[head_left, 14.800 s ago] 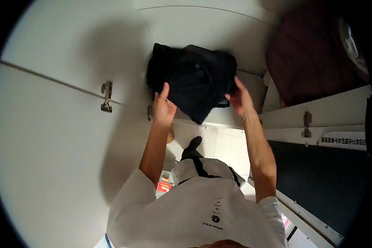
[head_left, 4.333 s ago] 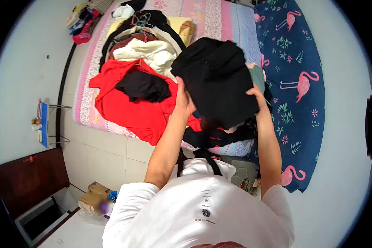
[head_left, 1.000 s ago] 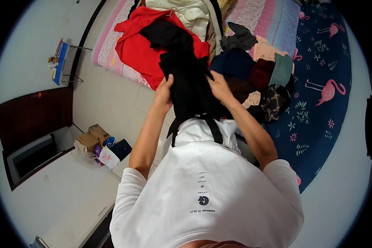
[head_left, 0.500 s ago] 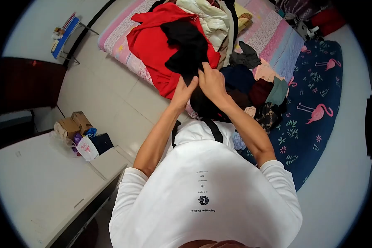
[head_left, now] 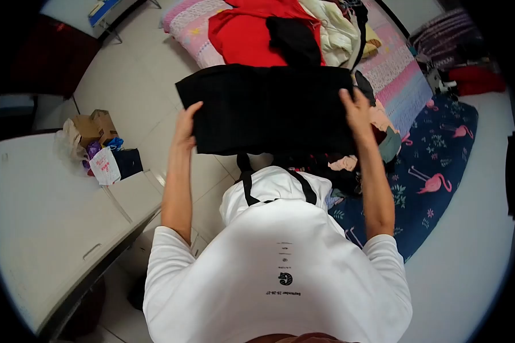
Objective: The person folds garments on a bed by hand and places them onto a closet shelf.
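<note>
A black garment [head_left: 272, 111] is stretched out wide between my hands in front of my body. My left hand [head_left: 186, 124] grips its left edge, with the thumb on top. At its right edge my right hand [head_left: 356, 114] holds the cloth, the thumb and a finger showing above it. Beyond the garment a red garment [head_left: 249, 34] lies on the bed [head_left: 383, 68], with a bunched black cloth [head_left: 294, 43] on top. A cream garment [head_left: 333, 34] lies beside the red one. Other folded clothes show partly behind my right forearm.
A white cabinet top [head_left: 46, 211] is at the left, with cardboard boxes [head_left: 94, 127] and bags beyond it. A dark blue flamingo-print cloth [head_left: 423, 183] covers the right side. A blue-topped small table [head_left: 103, 10] stands at the upper left.
My hands have moved apart, and the black garment, bunched between them half a second ago, is now spread wide. The view has shifted, with the bed now higher up.
</note>
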Action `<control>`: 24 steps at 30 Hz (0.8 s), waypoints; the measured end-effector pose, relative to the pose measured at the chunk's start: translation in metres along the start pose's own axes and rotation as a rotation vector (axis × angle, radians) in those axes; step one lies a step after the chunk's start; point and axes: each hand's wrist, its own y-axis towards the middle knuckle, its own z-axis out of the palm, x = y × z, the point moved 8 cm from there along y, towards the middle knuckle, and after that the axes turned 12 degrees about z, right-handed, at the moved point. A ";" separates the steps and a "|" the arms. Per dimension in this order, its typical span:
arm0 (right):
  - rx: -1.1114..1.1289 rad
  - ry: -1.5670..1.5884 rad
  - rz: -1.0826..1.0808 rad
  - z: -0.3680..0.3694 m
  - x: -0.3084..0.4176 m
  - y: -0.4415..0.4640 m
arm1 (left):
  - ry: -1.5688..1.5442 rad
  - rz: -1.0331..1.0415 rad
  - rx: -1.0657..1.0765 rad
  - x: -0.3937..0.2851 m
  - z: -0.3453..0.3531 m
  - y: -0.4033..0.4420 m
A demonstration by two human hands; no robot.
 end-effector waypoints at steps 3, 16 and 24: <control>0.035 0.304 0.120 -0.036 0.024 -0.001 | 0.140 0.170 -0.036 -0.042 -0.040 -0.009; 0.082 -0.352 -0.238 0.015 0.072 0.002 | 0.094 0.359 -0.030 -0.084 0.069 -0.076; 0.579 -0.049 -0.112 0.172 0.072 -0.086 | 0.482 0.424 -0.102 0.027 0.149 -0.097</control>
